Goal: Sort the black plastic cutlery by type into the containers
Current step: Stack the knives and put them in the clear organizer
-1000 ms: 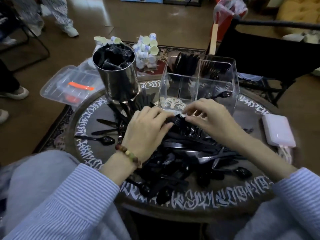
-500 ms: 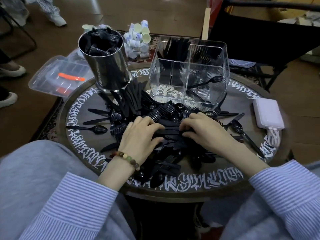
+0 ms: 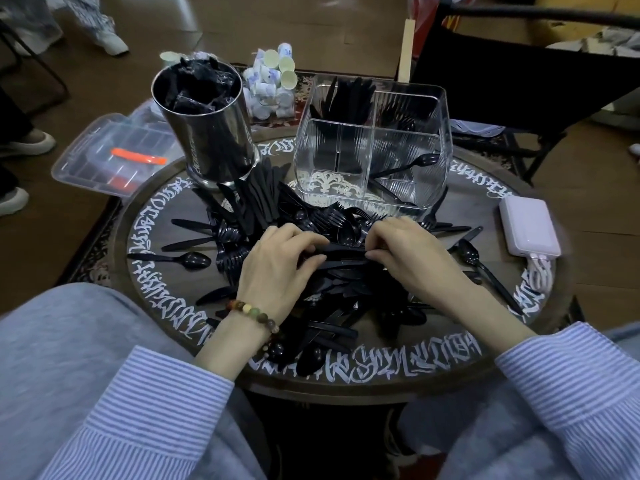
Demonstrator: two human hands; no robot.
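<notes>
Over the middle of the round table (image 3: 460, 209), the left hand (image 3: 277, 265) and right hand (image 3: 408, 258) sit close together, fingers curled on a small bundle of black cutlery (image 3: 343, 254) atop the loose pile (image 3: 329, 306). It looks like the gathering step (type too dark to tell). Next, lifting the bundle to the matching compartment of the clear divided container (image 3: 374, 147) at the far side seems needed, without snagging neighbours.

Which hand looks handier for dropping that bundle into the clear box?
Probably the right hand: it lies closer to the clear divided container, and both hands grip the cutlery bundle; the left hand lies nearer the metal cup.
</notes>
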